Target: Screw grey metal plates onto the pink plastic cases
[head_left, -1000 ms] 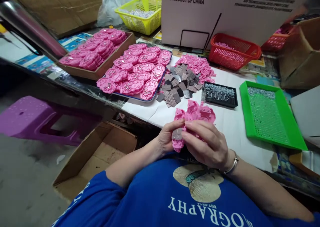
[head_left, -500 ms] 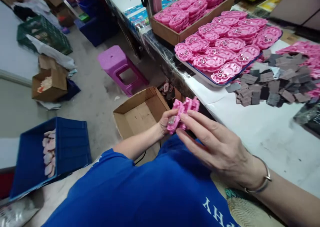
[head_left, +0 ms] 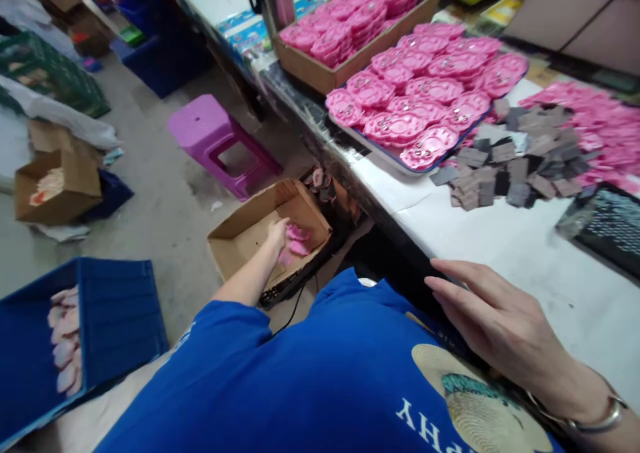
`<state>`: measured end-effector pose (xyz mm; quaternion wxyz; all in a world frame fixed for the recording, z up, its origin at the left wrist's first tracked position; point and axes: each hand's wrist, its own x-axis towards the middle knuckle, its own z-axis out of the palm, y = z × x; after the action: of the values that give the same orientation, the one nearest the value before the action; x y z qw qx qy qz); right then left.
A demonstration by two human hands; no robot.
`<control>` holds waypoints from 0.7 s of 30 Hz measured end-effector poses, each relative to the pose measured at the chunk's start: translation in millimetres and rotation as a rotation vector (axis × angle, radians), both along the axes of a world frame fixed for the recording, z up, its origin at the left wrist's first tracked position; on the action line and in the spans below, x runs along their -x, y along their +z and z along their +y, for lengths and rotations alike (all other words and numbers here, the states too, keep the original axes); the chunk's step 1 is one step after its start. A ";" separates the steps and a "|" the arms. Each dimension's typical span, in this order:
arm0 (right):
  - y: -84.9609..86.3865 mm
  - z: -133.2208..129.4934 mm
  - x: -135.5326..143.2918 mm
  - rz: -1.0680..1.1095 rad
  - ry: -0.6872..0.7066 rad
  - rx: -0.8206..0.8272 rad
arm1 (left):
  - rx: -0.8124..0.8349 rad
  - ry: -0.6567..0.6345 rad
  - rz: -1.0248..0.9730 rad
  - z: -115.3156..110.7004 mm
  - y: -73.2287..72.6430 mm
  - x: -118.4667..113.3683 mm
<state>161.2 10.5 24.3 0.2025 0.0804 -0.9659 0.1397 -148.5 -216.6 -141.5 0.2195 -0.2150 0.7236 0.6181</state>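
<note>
My left hand (head_left: 278, 233) reaches down into a cardboard box (head_left: 240, 234) beside the table, its fingers against several pink plastic pieces (head_left: 299, 241); the hand is small and blurred, so whether it grips them is unclear. Over the table's near edge is my right hand (head_left: 505, 326), with its fingers stretched out and nothing in it. Pink pieces with small metal parts lie stacked on a blue-rimmed tray (head_left: 385, 164). To the right of this tray are loose grey squares (head_left: 517, 173) and a heap of pink parts (head_left: 605, 130).
A second cardboard box (head_left: 320, 73) of pink pieces stands behind the tray. A black item (head_left: 607, 226) lies at the table's right. On the floor are a purple stool (head_left: 200, 123), a blue bin (head_left: 123, 306) and a small carton (head_left: 75, 193).
My left hand has moved from in front of my chest down into the box with the pink pieces. My right hand has left them and moved right. The view has shifted slightly.
</note>
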 end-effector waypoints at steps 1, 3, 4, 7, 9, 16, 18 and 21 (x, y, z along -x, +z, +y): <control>2.1 5.2 -0.9 0.001 -0.025 -0.012 | 0.048 -0.008 0.104 8.1 8.2 5.8; 7.0 17.2 3.0 0.019 -0.091 -0.045 | 0.107 -0.029 0.337 27.7 29.1 15.6; 9.3 23.8 7.9 0.042 -0.128 -0.072 | 0.114 -0.051 0.448 38.5 41.6 18.2; 15.0 42.9 33.7 0.135 -0.221 -0.199 | 0.079 -0.172 0.746 70.4 84.5 13.5; 17.8 53.3 57.2 0.147 -0.272 -0.247 | 0.070 -0.419 1.061 91.1 114.0 4.9; 31.8 89.1 138.2 -0.188 -0.570 -0.069 | 0.072 -1.155 1.481 167.9 176.7 19.8; 36.0 101.9 154.5 -0.217 -0.640 -0.043 | 0.117 -1.230 1.497 184.7 180.8 32.7; 40.5 117.6 171.3 -0.303 -0.714 -0.012 | 0.233 -1.378 1.507 198.5 183.0 46.2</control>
<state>-10.1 128.1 64.8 0.0929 -0.2813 -0.9529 0.0651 -194.7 -18.1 41.5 -0.0070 0.6710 0.6951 0.2580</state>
